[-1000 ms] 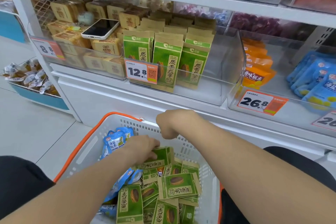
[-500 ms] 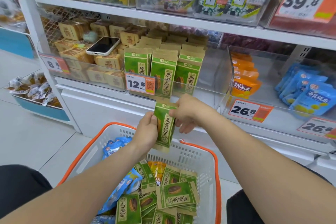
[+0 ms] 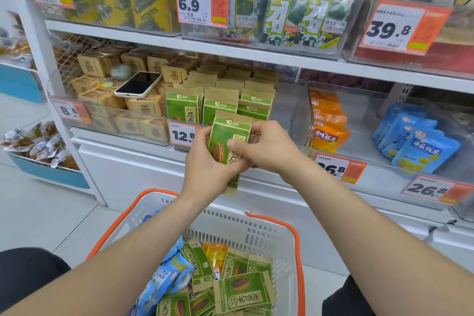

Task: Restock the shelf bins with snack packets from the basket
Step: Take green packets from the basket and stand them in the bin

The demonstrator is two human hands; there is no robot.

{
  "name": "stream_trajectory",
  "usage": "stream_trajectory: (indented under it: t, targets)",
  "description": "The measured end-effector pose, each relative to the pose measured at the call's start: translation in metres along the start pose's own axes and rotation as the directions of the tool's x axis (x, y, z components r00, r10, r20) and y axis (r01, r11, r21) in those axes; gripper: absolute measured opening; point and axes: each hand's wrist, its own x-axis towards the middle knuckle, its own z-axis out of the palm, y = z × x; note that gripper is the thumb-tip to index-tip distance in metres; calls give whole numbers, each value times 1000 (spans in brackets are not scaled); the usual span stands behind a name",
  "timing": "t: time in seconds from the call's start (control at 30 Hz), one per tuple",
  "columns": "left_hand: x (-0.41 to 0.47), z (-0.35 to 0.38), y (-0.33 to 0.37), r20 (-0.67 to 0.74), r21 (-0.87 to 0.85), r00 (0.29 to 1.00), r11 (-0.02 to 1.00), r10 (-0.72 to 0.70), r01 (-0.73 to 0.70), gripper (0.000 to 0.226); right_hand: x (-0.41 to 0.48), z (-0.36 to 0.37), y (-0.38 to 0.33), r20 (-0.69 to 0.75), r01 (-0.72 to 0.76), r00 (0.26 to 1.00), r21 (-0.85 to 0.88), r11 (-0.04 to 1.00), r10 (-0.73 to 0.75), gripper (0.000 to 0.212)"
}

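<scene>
A green sunflower-seed packet (image 3: 225, 136) stands upright in front of the clear shelf bin (image 3: 295, 110) that holds more of the same green packets (image 3: 220, 105). My left hand (image 3: 205, 164) grips its lower left side from below. My right hand (image 3: 266, 146) pinches its right edge, thumb on the front. Below, the white basket with an orange rim (image 3: 256, 233) holds several green packets (image 3: 243, 287), blue packets (image 3: 166, 272) and an orange one (image 3: 215, 254).
A phone (image 3: 138, 84) lies on tan packets in the left bin. Orange packets (image 3: 328, 131) and blue packets (image 3: 415, 143) fill the bins to the right. A 12.8 price tag (image 3: 182, 134) hangs on the bin front. Seaweed packs sit on the shelf above.
My left hand lifted a green packet out of the basket up to the bin front. My right hand rose to meet it and took hold of its right edge.
</scene>
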Motion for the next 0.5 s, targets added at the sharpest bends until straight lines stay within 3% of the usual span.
stream_trajectory:
  t: [0.1, 0.23, 0.37, 0.43, 0.5]
  targets:
    - [5, 1, 8, 25, 36, 996, 996, 81, -82, 87, -4, -13, -2, 106, 21, 994, 66, 998, -28, 34]
    - [14, 6, 9, 81, 137, 985, 978, 149, -159, 102, -4, -27, -9, -134, 116, 985, 62, 991, -107, 23]
    - [22, 11, 1, 55, 306, 964, 914, 261, -265, 96, -4, -44, -17, -403, 324, 837, -183, 928, -371, 21]
    - [25, 12, -3, 42, 390, 951, 871, 306, -297, 87, -7, -54, -20, -442, 377, 775, -253, 891, -453, 21]
    - [27, 13, -8, 40, 461, 946, 834, 321, -302, 78, -3, -59, -13, -417, 355, 788, -295, 887, -453, 21]
